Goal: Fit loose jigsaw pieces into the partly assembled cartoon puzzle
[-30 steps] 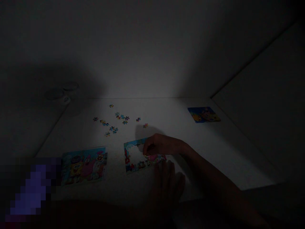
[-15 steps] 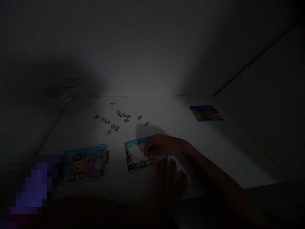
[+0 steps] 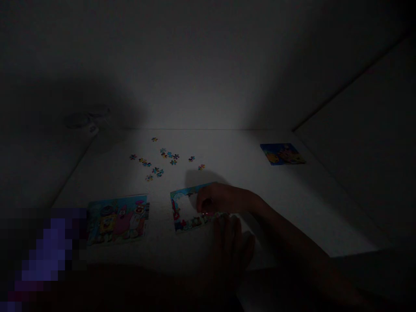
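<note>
A partly built jigsaw (image 3: 182,208) lies on the white table (image 3: 292,190), its coloured border around a bare white middle. My right hand (image 3: 224,199) rests over its right side with fingers curled down, pinching what looks like a small puzzle piece at the lower edge. My left hand (image 3: 232,245) lies in deep shadow just below, fingers stretched out flat, tips touching the jigsaw's lower right corner. Several loose pieces (image 3: 159,160) are scattered farther back.
A cartoon reference picture (image 3: 118,219) lies left of the jigsaw. A small blue picture card (image 3: 282,154) sits at the back right. Two dim round containers (image 3: 84,119) stand at the back left. The wall runs behind; the room is very dark.
My right hand's fingers have curled lower over the jigsaw's bottom edge, covering the pink patch seen before. The left hand has edged slightly up. The view has shifted a little.
</note>
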Motion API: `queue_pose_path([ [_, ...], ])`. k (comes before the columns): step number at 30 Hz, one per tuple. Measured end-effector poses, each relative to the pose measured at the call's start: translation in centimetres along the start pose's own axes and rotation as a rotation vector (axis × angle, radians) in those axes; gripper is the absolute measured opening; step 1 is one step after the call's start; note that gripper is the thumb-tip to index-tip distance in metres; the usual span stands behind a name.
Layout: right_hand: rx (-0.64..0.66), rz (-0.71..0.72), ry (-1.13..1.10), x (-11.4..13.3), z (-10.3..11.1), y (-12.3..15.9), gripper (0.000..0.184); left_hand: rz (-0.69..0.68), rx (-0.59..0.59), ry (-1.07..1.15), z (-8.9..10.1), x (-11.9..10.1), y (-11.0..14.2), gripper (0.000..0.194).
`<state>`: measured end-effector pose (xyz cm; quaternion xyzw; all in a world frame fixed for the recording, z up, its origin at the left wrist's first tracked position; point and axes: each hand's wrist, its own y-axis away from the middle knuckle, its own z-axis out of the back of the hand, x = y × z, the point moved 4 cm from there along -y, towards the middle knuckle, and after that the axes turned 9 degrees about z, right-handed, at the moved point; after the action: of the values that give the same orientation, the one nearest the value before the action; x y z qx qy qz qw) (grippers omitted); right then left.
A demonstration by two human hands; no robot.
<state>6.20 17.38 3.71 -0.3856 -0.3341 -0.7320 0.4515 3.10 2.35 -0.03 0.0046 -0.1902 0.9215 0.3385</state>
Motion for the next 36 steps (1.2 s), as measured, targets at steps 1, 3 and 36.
queue_pose_path([
  [1, -0.002, -0.001, 0.018, 0.14, 0.05, 0.02, 0.016, 0.0, 0.008, 0.003, 0.05, 0.02, -0.04, 0.046],
  [3, -0.003, -0.003, 0.04, 0.25, 0.11, 0.06, 0.018, 0.0, 0.018, 0.009, 0.1, 0.05, -0.07, 0.048],
  [36, 0.008, 0.003, 0.015, -0.07, 0.27, 0.22, 0.032, -0.042, 0.033, -0.053, 0.67, 0.41, -0.14, 0.05],
])
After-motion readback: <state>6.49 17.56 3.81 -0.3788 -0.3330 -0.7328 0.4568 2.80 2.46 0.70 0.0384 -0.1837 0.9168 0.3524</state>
